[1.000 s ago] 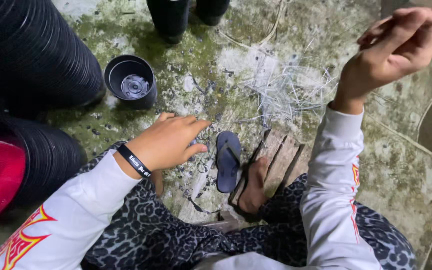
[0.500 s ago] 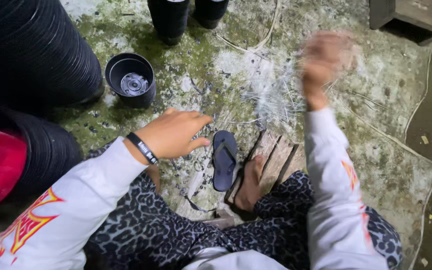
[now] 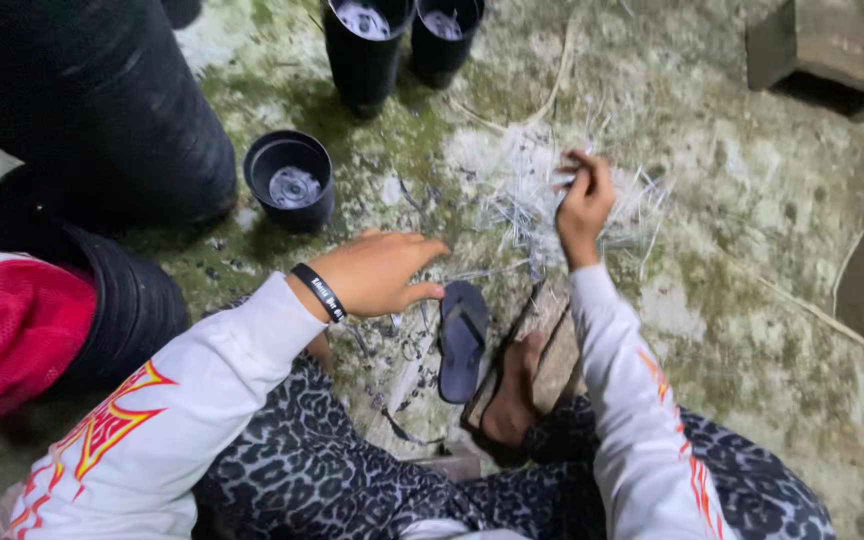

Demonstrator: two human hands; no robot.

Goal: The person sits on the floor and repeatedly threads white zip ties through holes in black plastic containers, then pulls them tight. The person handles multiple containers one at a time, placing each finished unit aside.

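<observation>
**Yard floor, seated worker: items by size**

Floor point(image 3: 752, 300): mossy concrete, taking up most of the view.

Drums point(image 3: 92, 110): large black ribbed stacks, standing at the left edge.

Worker: sitting low in patterned trousers and white sleeves, one foot resting on a plank point(image 3: 552, 350).

Block point(image 3: 832, 50): grey, lying at top right, well apart.

Pots point(image 3: 367, 45): two tall black ones standing at the top; a shorter pot point(image 3: 289, 180) sitting near the left hand.

Sandal point(image 3: 462, 340): dark, lying empty just beside the plank.

Left hand point(image 3: 382, 272): hovering palm down over the floor near the sandal, fingers spread and loose, holding nothing; black wristband showing.

Right hand point(image 3: 582, 205): reaching forward, fingers pinching closed on a few pale strands.

Strands point(image 3: 532, 200): thin whitish fibres, lying in a loose tangled heap on the floor ahead of the plank, under the right hand. They are looking very light, limp and prone to snagging; pinching a small bunch near one end seems the surest hold, since a bigger grab would likely be dragging the whole tangle.
</observation>
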